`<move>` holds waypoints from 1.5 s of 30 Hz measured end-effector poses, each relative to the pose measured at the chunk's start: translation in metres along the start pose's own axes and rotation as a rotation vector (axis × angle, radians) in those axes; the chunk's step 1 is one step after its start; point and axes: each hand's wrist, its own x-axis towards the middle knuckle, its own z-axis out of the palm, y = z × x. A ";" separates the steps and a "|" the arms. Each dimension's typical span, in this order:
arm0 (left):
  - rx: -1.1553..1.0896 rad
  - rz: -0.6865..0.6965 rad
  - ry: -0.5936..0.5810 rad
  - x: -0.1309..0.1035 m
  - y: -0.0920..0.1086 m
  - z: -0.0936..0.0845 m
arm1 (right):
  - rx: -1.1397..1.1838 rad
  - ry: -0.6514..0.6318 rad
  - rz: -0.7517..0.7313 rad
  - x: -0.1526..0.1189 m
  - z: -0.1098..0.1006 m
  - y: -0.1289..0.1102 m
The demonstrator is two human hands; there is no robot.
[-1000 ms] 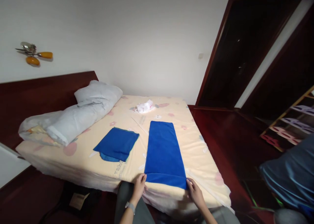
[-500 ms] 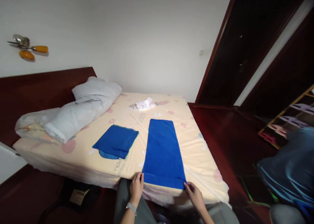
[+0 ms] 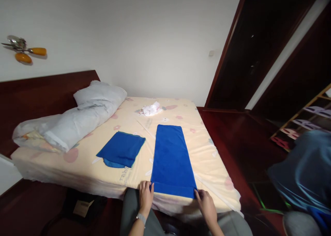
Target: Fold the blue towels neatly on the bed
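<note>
A long blue cloth (image 3: 172, 156) lies flat on the bed, its near end turned up in a narrow band along the bed's front edge. My left hand (image 3: 146, 196) pinches the near left corner of this cloth. At the near right corner, my right hand (image 3: 205, 203) has thumb and fingers closed on the fabric. To the left rests a folded blue cloth (image 3: 122, 148), with a lighter blue layer showing under its near edge; neither hand touches it.
The bed (image 3: 217, 170) has a patterned sheet. A grey quilt (image 3: 85, 119) lies at the left by the headboard (image 3: 46, 94). A crumpled white item (image 3: 151, 109) sits farther back. At the right are a person's blue garment (image 3: 305, 167) and a shoe rack (image 3: 302, 115).
Both hands have shifted slightly at the cloth's near corners, still gripping it. The left fingers now curl more over the corner. The view has moved a little.
</note>
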 end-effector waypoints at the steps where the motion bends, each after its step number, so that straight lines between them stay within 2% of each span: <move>1: -0.004 -0.012 0.008 -0.001 0.000 0.001 | -0.018 0.033 -0.012 -0.001 0.000 -0.002; 5: -0.051 -0.058 0.024 -0.002 0.001 0.005 | -0.078 0.079 0.019 -0.003 0.002 -0.007; 9: -0.092 -0.147 0.005 -0.002 0.003 0.006 | -0.099 0.018 0.008 0.000 0.006 -0.004; 13: -0.070 -0.315 -0.096 0.000 0.003 0.002 | -0.054 -0.071 0.006 0.012 0.008 0.006; 16: -0.072 -0.366 -0.200 0.005 0.003 -0.001 | -0.034 -0.124 0.077 0.024 0.009 0.013; 19: -0.122 -0.360 -0.257 0.012 0.004 -0.002 | -0.007 -0.167 0.096 0.034 0.011 0.015; 23: -0.198 -0.335 -0.228 0.018 0.004 -0.002 | 0.021 -0.147 0.111 0.036 0.013 0.012; 27: -0.333 -0.410 -0.173 0.014 -0.003 -0.005 | 0.070 -0.080 0.131 0.026 0.008 0.014; 30: -0.455 -0.475 -0.177 0.005 -0.008 -0.009 | 0.132 -0.086 0.128 0.012 0.003 0.020; 35: -0.638 -0.431 -0.319 -0.006 -0.011 -0.017 | 0.373 -0.191 0.057 -0.004 0.001 0.027; 38: -0.706 -0.380 -0.367 -0.006 -0.018 -0.019 | 0.440 -0.204 0.040 -0.001 -0.001 0.031; 40: -0.756 -0.375 -0.373 -0.004 -0.025 -0.019 | 0.486 -0.205 0.084 0.003 -0.004 0.034; 43: -0.846 -0.386 -0.424 -0.003 -0.036 -0.018 | 0.569 -0.297 0.133 0.006 -0.010 0.038; 45: -0.888 -0.392 -0.497 -0.002 -0.040 -0.017 | 0.591 -0.355 0.084 0.005 -0.013 0.040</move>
